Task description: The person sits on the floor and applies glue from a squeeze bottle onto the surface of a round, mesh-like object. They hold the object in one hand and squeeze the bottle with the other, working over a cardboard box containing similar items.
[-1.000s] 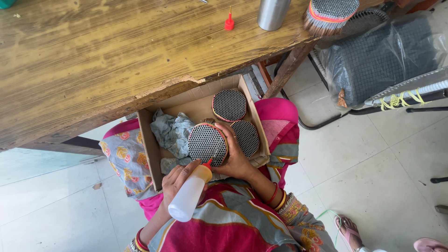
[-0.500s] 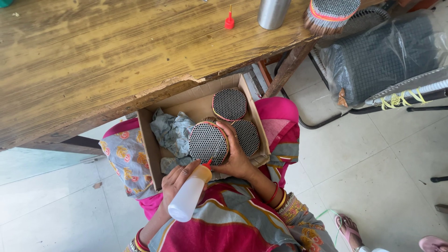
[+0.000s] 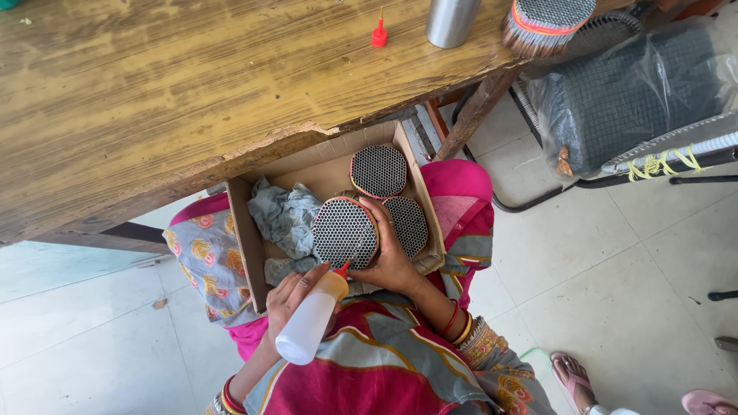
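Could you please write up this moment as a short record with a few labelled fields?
Setting: person seated at a worn wooden table, cardboard box on the lap
Left hand: holds a white squeeze bottle, red nozzle at the lower rim of a round mesh disc
Right hand: grips that disc, tilted up on edge
In box: two more mesh discs, crumpled grey cloth
On table: red nozzle cap, metal cylinder, bristled brush

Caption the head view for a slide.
Left hand tips squeeze bottle at mesh disc steadied by right hand over cardboard box.
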